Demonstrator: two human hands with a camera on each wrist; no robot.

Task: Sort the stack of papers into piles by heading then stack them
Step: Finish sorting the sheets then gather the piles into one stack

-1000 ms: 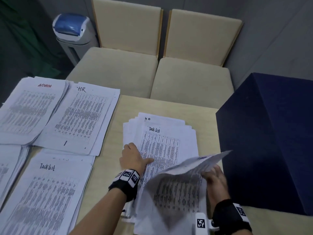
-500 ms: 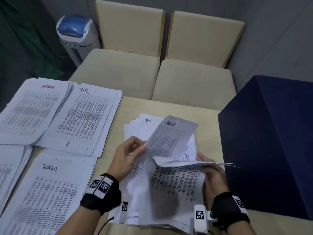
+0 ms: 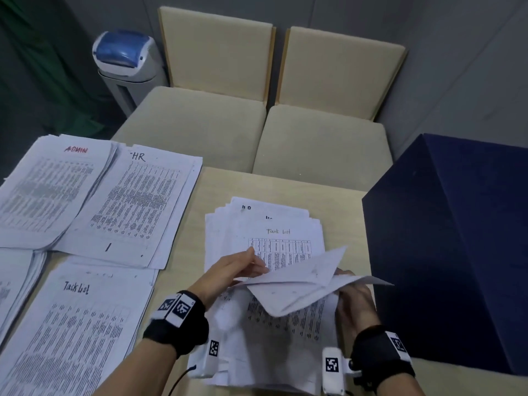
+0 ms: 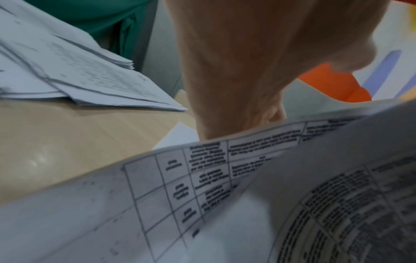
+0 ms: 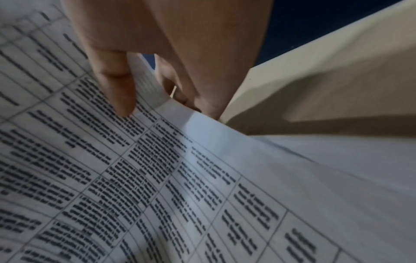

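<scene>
1. Both hands work at the unsorted stack (image 3: 265,224) in the lower centre of the head view; the left hand (image 3: 228,274) pinches the left edge of a lifted sheet (image 3: 297,284), thumb against fingers.
2. The right hand (image 3: 353,298), at the sheet's right side, has its thumb (image 5: 114,85) on top of a printed page and its fingers curled beneath, gripping paper; a second raised page edge (image 3: 368,280) juts right from it.
3. The lifted sheet shows its blank back, tilted above the stack, whose top visible page is headed "Task list".
4. Sorted piles lie at the left of the frame on the worktop (image 3: 337,201): the ADMIN pile (image 3: 48,190) at upper left, the HR pile (image 3: 137,204) just beside and overlapping it, the Task list pile (image 3: 74,332) at lower left.
5. Another pile (image 3: 14,275) sits at the far left edge, heading out of view.
6. A dark blue box (image 3: 457,247) stands at right, two beige chairs (image 3: 257,115) behind the worktop, a blue-lidded bin (image 3: 125,58) at upper left.
</scene>
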